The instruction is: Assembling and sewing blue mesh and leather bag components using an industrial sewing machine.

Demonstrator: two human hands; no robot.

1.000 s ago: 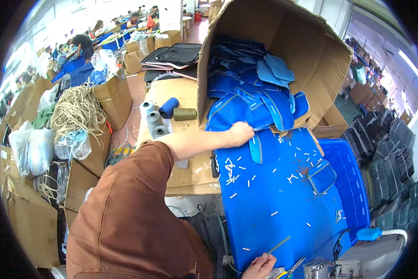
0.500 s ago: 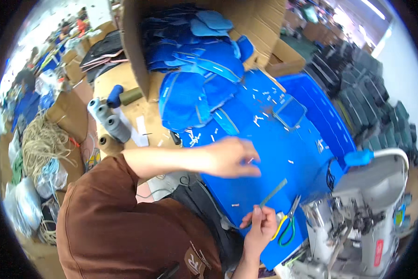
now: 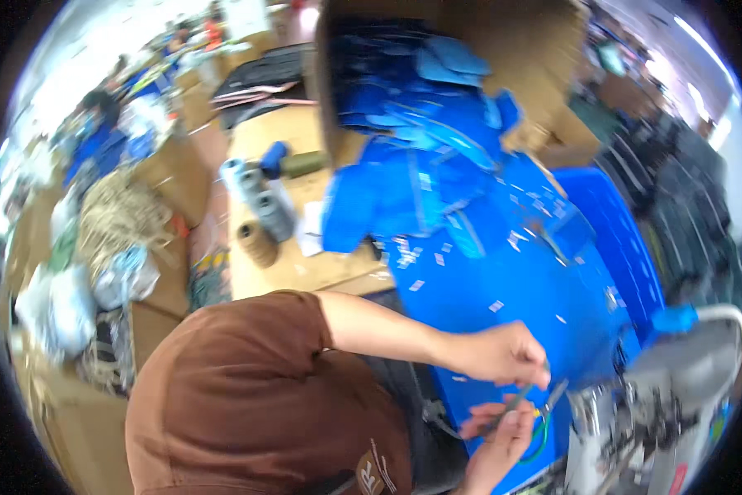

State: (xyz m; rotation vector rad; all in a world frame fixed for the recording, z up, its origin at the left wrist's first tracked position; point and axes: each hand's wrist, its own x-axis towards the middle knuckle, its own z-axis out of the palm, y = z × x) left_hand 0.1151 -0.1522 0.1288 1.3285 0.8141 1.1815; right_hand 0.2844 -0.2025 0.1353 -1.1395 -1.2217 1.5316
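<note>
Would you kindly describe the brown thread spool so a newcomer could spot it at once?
Start at the big open cardboard box stuffed with blue fabric pieces, then move left across the pale wooden tabletop to the cluster of thread cones. The brown thread spool stands at the cluster's near-left corner; its neighbours are grey, blue or olive.

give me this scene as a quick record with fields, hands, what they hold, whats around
left hand: closed around the upper end of a thin grey-green strip
right hand: fingers pinch the lower end of the same strip
beside the hands: green-handled scissors, sewing machine
work surface: blue sheet dotted with small white scraps
behind: open cardboard box spilling blue fabric pieces
on wooden table: thread cones
blur: moderate, fine detail unclear
</note>
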